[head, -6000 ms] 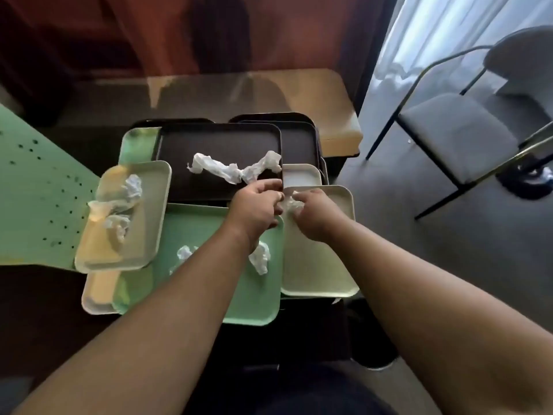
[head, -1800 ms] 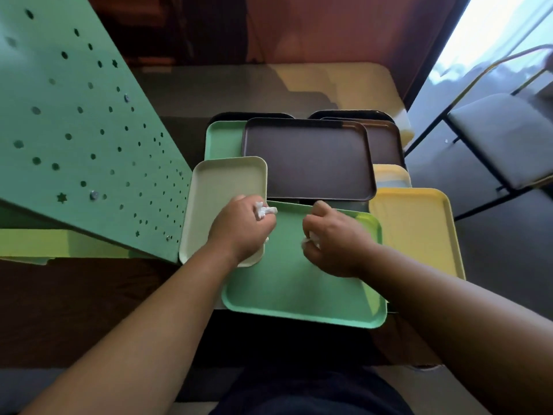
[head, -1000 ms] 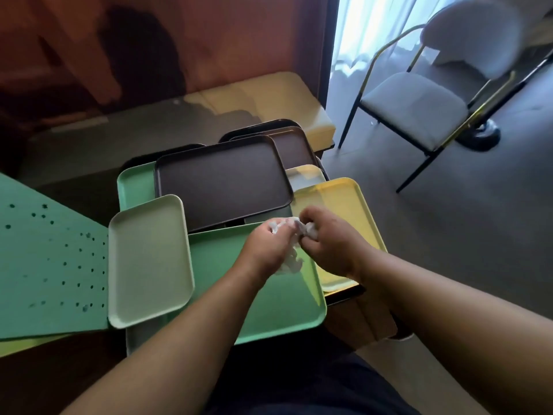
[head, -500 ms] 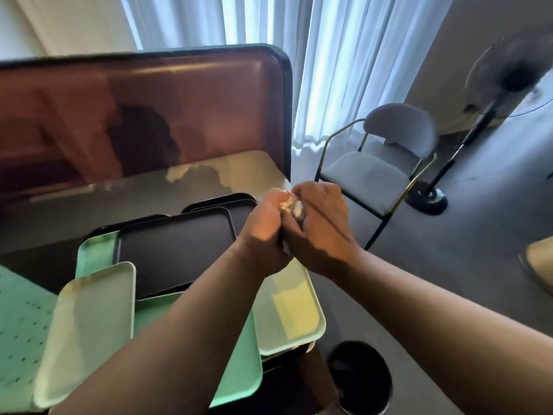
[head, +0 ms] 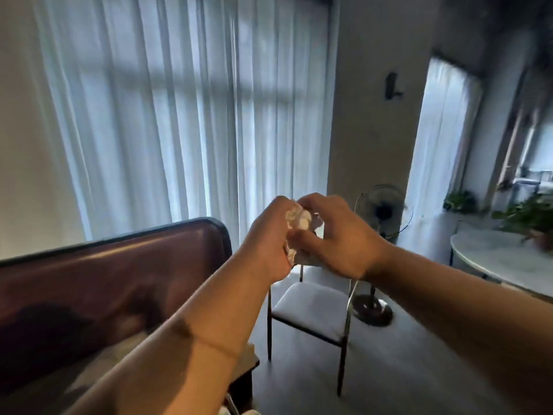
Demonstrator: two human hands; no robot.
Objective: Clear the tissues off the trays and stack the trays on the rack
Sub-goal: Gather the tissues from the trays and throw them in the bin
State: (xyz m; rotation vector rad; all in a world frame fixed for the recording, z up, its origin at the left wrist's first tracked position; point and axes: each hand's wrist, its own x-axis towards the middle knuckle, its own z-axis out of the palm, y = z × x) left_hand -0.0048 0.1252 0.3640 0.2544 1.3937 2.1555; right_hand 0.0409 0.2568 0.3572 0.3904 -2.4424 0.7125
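Observation:
A crumpled wad of white tissues (head: 297, 221) is pressed between both my hands, held up in the air in front of me. My left hand (head: 267, 239) wraps it from the left and my right hand (head: 336, 238) closes on it from the right, fingers curled over the top. The trays and the rack are out of view; only a pale sliver shows at the bottom edge.
A dark reddish-brown padded backrest (head: 113, 271) fills the lower left. A grey-seated chair (head: 312, 310) stands on the floor below my hands, a standing fan (head: 378, 211) behind it. A round white table (head: 502, 260) with a plant is on the right. White curtains (head: 185, 115) cover the window.
My head has tilted up, so the trays have dropped out of view. Both hands stay clasped on the tissues and have risen with the view.

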